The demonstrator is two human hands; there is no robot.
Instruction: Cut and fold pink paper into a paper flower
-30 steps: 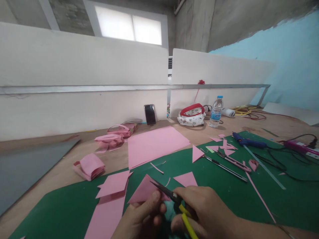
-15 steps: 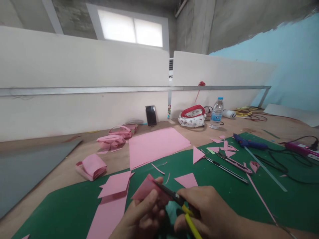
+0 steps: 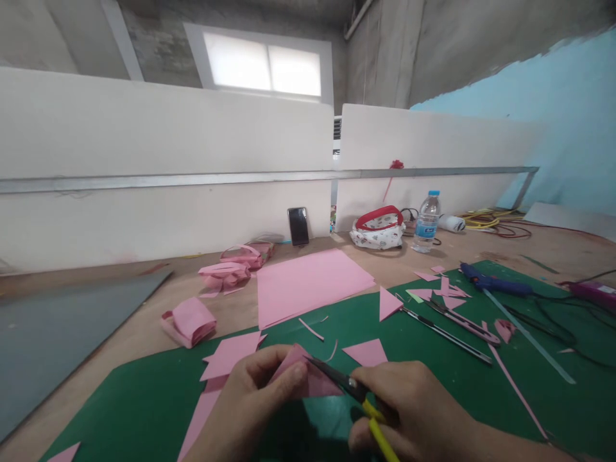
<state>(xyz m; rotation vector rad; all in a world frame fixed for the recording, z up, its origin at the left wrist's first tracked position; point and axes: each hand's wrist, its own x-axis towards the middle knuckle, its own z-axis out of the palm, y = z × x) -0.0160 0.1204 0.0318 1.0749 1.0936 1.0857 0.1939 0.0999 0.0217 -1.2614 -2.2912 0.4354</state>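
A small piece of pink paper [image 3: 320, 383] is pinched between the thumb and fingers of my left hand [image 3: 262, 391], above the green cutting mat [image 3: 144, 398]. My right hand [image 3: 414, 404] is closed around the yellow-handled scissors [image 3: 353, 388]. Their dark blades point up and left, with the tips at the paper's upper edge. My left fingers cover part of the paper. Beyond the hands lie thin pink trimmings [image 3: 312, 329] and a pink paper offcut [image 3: 366, 352].
Pink sheets [image 3: 308, 282] lie behind the mat, with folded pink paper shapes [image 3: 190, 321] to their left. On the right are a pen [image 3: 447, 335], a pink craft knife [image 3: 466, 322] and a blue glue gun [image 3: 495, 282]. A water bottle [image 3: 426, 224] stands farther back.
My left fingers have shifted over the paper's upper left edge, covering more of it. The paper has turned slightly, while the scissors stay against its edge. The whole view has shifted a little.
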